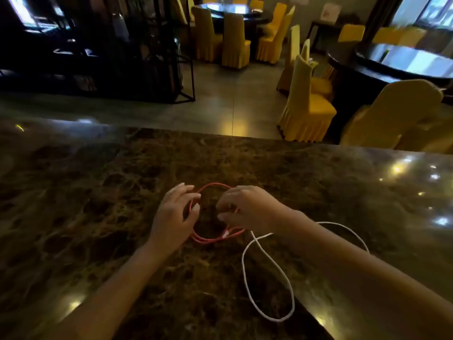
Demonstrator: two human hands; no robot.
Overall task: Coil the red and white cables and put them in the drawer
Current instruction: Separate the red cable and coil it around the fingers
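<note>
The red cable (210,238) forms a round coil of a few loops on the dark marble counter (98,192). My left hand (172,217) holds the coil's left side with fingers curled around the strands. My right hand (247,208) pinches the coil's right side. The white cable (269,261) lies loose on the counter in an open loop just right of and below the red coil, passing under my right forearm. No drawer is in view.
The counter's far edge runs across the middle of the view, with tiled floor beyond. Yellow-covered chairs (308,104) and dark round tables (404,62) stand behind it. A dark metal shelf frame (171,57) stands at the back left.
</note>
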